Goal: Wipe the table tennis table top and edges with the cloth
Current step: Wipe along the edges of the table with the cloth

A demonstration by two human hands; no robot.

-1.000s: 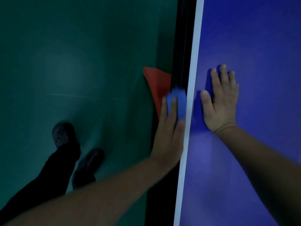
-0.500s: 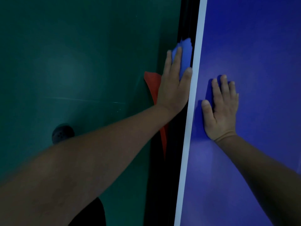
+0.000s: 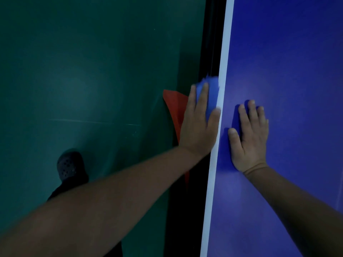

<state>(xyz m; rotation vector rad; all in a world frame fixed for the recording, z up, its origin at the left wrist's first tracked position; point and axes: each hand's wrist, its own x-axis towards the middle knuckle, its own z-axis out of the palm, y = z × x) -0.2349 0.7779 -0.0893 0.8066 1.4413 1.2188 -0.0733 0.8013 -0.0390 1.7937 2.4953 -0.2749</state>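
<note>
- Head view, the grip: our left hand has its fingers laid over the blue cloth and curled enough to clamp it against the side of the desk, so this grip is closed on the cloth. The cloth bunches out past the fingertips, and its outline is blurred.
- Head view, the other hand: our right hand lies flat on the blue top with the fingers straight and holding nothing. We judge it is there as a brace, steadying us as we lean over the rim.
- Head view, where the cloth sits: it is pressed to the vertical edge just beside the white border line, not on the playing surface. That fits the edge part of the job; the palm pushes sideways so the fabric keeps contact with the rim.
- Head view, surroundings: beneath the rim we see the green floor, a red patch partly hidden behind our left hand, and a dark perforated shoe near our forearm.
- Head view, progress: we cannot tell from the dim picture how much of the edge or top is already clean.
</note>
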